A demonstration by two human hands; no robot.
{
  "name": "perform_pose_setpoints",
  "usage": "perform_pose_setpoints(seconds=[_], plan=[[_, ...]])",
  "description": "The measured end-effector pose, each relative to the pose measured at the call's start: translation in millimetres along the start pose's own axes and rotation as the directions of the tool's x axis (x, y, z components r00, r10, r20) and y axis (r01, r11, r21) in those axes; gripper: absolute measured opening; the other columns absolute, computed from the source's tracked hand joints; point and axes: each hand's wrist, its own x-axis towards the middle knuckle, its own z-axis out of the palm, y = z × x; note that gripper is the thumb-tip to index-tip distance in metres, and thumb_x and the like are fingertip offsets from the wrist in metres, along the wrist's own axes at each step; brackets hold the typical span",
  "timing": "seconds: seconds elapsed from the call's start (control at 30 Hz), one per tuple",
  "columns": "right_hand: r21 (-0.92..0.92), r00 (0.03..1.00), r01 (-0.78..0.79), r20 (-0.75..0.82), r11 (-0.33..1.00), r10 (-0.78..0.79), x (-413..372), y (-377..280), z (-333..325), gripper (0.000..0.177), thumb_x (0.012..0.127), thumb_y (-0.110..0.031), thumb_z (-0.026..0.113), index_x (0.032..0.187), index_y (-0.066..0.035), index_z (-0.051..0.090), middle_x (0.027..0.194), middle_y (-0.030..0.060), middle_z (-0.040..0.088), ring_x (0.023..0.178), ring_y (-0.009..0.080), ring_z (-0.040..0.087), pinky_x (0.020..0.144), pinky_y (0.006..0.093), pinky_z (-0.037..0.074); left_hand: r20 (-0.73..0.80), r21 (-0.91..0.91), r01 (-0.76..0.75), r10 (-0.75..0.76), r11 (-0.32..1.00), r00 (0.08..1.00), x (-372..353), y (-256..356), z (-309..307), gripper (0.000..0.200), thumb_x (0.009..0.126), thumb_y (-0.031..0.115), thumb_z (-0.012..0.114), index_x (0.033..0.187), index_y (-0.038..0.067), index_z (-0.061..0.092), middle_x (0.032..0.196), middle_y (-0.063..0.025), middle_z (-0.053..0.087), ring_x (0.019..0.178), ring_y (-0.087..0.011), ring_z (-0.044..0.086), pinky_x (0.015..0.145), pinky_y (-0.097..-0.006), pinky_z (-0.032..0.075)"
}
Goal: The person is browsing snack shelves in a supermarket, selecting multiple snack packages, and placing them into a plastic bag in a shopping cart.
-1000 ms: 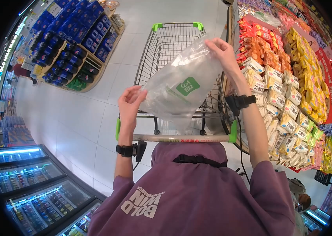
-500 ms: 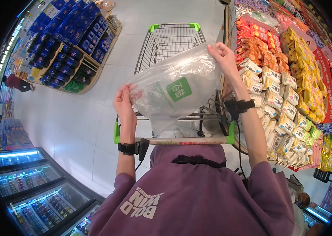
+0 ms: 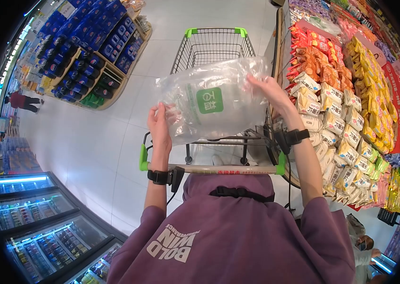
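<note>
Plastic bag (image 3: 214, 104): clear and crinkled, stretched sideways between both hands, held up above the rear of the cart basket, touching nothing else.
Green logo (image 3: 210, 100): square print near the middle of the bag, facing the camera.
Left hand (image 3: 160, 125): raised at the bag's left edge, fingers (image 3: 162, 112) closed in a pinch on the film.
Right hand (image 3: 268, 92): higher, at the bag's right edge, fingers curled shut on the plastic; exact grip partly veiled by the film, probably a pinch as well.
Wrist straps: black band with a small unit on the left wrist (image 3: 160, 176), another on the right wrist (image 3: 294, 136).
Shopping cart (image 3: 209, 45): wire basket with green corner caps, straight ahead, below and beyond the bag.
Cart handle (image 3: 219, 168): pale bar with green ends, just in front of the purple hoodie (image 3: 238, 232), untouched by either hand.
Snack shelf (image 3: 342, 104): packed with orange, white and yellow packets, close along the right side of the cart.
Drinks display (image 3: 91, 52): blue cases and dark bottles, well apart across the white floor (image 3: 96, 142) to the left.
Freezer cabinets (image 3: 34, 217): lit glass lids, lower left.
</note>
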Motion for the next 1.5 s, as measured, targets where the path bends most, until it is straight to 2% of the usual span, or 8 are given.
perform_pose_setpoints(seconds=[0.1, 0.2, 0.3, 0.6, 0.7, 1.07, 1.3, 1.5], plan=[[-0.004, 0.997, 0.082, 0.007, 0.997, -0.082, -4.8, 3.3, 10.0, 0.045, 0.094, -0.046, 0.061, 0.103, -0.002, 0.062, 0.083, 0.0046, 0.068, 0.081, 0.0117, 0.063, 0.081, 0.0279, 0.047, -0.08, 0.045, 0.244, -0.24, 0.969, 0.967, -6.8, 13.1, 10.1, 0.031, 0.098, 0.03, 0.06, 0.114, 0.003, 0.059, 0.098, -0.0064, 0.066, 0.078, -0.0132, 0.064, 0.065, -0.0234, 0.047], [0.044, 0.993, 0.115, -0.038, 0.992, -0.114, -2.8, 2.4, 8.7, 0.038, 0.095, -0.041, 0.063, 0.1, -0.003, 0.061, 0.083, 0.0038, 0.068, 0.075, 0.01, 0.062, 0.072, 0.025, 0.048, 0.015, 0.317, 0.103, -0.113, 0.943, 0.993, -3.7, -0.6, -2.1, 0.026, 0.098, 0.03, 0.06, 0.101, 0.005, 0.063, 0.08, 0.0001, 0.064, 0.055, -0.004, 0.043, 0.049, -0.021, 0.03], [0.039, 0.973, 0.129, -0.199, 0.991, -0.119, 1.2, -3.9, 3.3, 0.036, 0.096, -0.039, 0.062, 0.102, -0.003, 0.061, 0.082, 0.0034, 0.067, 0.07, 0.0098, 0.061, 0.066, 0.0243, 0.048, 0.071, 0.207, -0.036, 0.022, 0.978, 0.997, -2.8, 3.7, -5.8, 0.028, 0.097, 0.032, 0.063, 0.098, 0.004, 0.067, 0.073, 0.0041, 0.061, 0.055, -0.0011, 0.043, 0.048, -0.02, 0.029], [0.051, 0.975, 0.175, -0.148, 0.983, -0.166, -11.0, -19.1, 20.4, 0.035, 0.1, -0.038, 0.056, 0.097, -0.004, 0.063, 0.076, -0.0004, 0.06, 0.066, 0.006, 0.055, 0.06, 0.0216, 0.046, 0.097, -0.06, 0.22, -0.213, 0.974, 0.972, -17.4, 15.8, 4.9, 0.044, 0.098, 0.041, 0.057, 0.116, 0.001, 0.057, 0.093, -0.0055, 0.066, 0.064, -0.0096, 0.057, 0.063, -0.0244, 0.05], [0.046, 0.968, 0.179, -0.189, 0.983, -0.167, -8.0, -13.1, 24.3, 0.035, 0.101, -0.036, 0.053, 0.095, -0.003, 0.062, 0.071, 0.0, 0.059, 0.058, 0.0059, 0.052, 0.054, 0.022, 0.043, 0.041, 0.24, 0.188, -0.204, 0.952, 0.978, -21.6, -0.6, -0.1, 0.043, 0.098, 0.042, 0.057, 0.111, 0.001, 0.058, 0.085, -0.0042, 0.064, 0.062, -0.0079, 0.055, 0.055, -0.0237, 0.046], [-0.184, 0.828, 0.317, -0.424, 0.93, -0.366, 2.5, -7.1, 16.3, 0.037, 0.102, -0.033, 0.05, 0.094, 0.0, 0.062, 0.058, -0.0008, 0.049, 0.052, 0.0058, 0.046, 0.05, 0.0238, 0.036, -0.15, 0.368, 0.112, -0.06, 0.923, 0.987, -21.9, -2.4, -31.1, 0.039, 0.096, 0.037, 0.061, 0.112, 0.003, 0.054, 0.056, 0.0029, 0.05, 0.041, -0.0053, 0.039, 0.036, -0.0243, 0.026], [-0.263, 0.903, 0.401, -0.052, 0.878, -0.428, -11.5, -48.0, 21.5, 0.027, 0.102, -0.025, 0.05, 0.099, -0.001, 0.063, 0.068, 0.0008, 0.057, 0.058, 0.0063, 0.049, 0.055, 0.0242, 0.039, 0.111, 0.841, -0.334, 0.468, 0.426, 0.877, -17.8, 25.6, -32.0, 0.058, 0.085, 0.029, 0.075, 0.129, 0.001, 0.048, 0.109, -0.0112, 0.065, 0.079, -0.0189, 0.065, 0.065, -0.0342, 0.051], [-0.418, 0.678, 0.734, 0.497, 0.536, -0.541, -0.6, -119.6, 44.0, 0.018, 0.096, -0.013, 0.052, 0.103, -0.001, 0.063, 0.084, 0.01, 0.067, 0.075, 0.0195, 0.062, 0.071, 0.0325, 0.049, 0.545, 0.443, -0.625, 0.361, 0.643, 0.757, 39.9, 69.0, 25.2, 0.082, 0.078, 0.02, 0.081, 0.145, 0.003, 0.036, 0.142, -0.016, 0.049, 0.13, -0.0267, 0.048, 0.103, -0.0402, 0.043]])
